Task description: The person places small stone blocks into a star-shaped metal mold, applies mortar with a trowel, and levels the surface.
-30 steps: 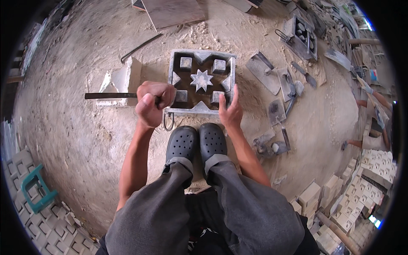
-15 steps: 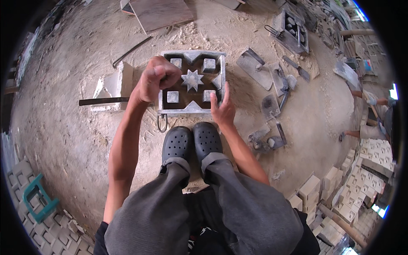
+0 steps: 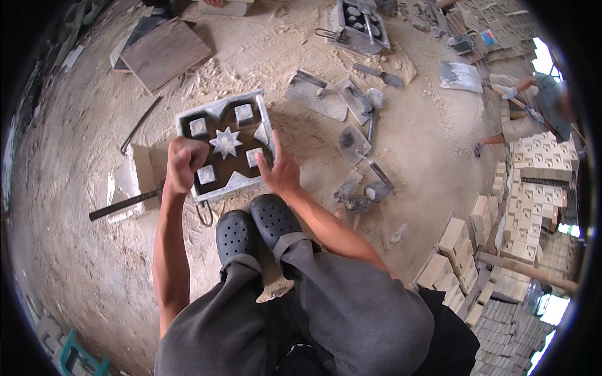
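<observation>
- Near the mould's left side stands a pale, jagged block [image 3: 135,175], with a dark bar [image 3: 122,205] across it; the bar's inner end runs to the left forearm.
- Beyond the block lie a thin rod [image 3: 139,127] and a flat brown board [image 3: 166,55].
- To the right, flat trowels [image 3: 321,105], a scraper [image 3: 379,75] and smaller tools [image 3: 355,143] are scattered, well clear of the hands; further up is a second mould [image 3: 360,31].
- The metal mould [image 3: 238,183] sits on the floor just past the dark shoes [image 3: 235,238], tilted a little in view, with square blocks and a star inside.
- The left grip [image 3: 187,164] is clenched into a fist over the mould's left wall, hiding part of it; I cannot tell whether anything is inside.
- The right grip [image 3: 281,172] is at the mould's right wall, thumb toward the inside, fingers along the outside; how firmly, I cannot tell.
- The floor [image 3: 94,269] is dusty, with pale crumbs.
- At far right, a co-worker [image 3: 533,103] holds a shovel [image 3: 461,76] near stacked pale blocks [image 3: 454,250].
</observation>
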`<state>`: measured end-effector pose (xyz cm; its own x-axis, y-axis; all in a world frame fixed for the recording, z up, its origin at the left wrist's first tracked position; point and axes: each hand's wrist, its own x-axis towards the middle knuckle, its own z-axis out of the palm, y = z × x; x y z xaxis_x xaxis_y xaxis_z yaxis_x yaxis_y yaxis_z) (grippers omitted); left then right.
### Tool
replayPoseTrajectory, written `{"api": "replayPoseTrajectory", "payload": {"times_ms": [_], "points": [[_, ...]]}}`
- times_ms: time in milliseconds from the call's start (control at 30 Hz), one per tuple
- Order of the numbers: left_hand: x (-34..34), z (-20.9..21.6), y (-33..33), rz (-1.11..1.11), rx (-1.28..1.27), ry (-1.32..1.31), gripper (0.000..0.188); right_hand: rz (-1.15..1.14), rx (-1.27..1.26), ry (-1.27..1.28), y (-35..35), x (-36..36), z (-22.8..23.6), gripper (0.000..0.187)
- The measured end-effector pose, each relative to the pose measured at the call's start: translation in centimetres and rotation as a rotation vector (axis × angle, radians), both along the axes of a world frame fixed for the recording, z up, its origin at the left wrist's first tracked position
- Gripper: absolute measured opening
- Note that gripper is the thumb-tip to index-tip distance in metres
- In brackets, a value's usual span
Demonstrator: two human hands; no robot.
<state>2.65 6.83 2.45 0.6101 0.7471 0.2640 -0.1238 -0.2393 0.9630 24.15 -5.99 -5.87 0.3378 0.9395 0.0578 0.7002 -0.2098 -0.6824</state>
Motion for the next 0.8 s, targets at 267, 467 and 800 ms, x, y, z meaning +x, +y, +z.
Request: {"api": "replayPoseTrajectory", "payload": {"times_ms": [267,467,800], "points": [[0.0,-2.2,1.9,0.063,-0.103,-0.052,0.071,-0.008,-0.008,-0.021,0.4,-0.2,0.2,0.076],[0.2,-2.1,1.4,0.121,-0.16,-0.079,0.071,-0.002,0.006,-0.014,0.3,-0.6,0.3,0.077],[0.9,-4.0,1.2,0.152,-0.252,-0.215,0.069,0.019,-0.119,0.084,-1.8,2.4,0.3,0.073]]}}
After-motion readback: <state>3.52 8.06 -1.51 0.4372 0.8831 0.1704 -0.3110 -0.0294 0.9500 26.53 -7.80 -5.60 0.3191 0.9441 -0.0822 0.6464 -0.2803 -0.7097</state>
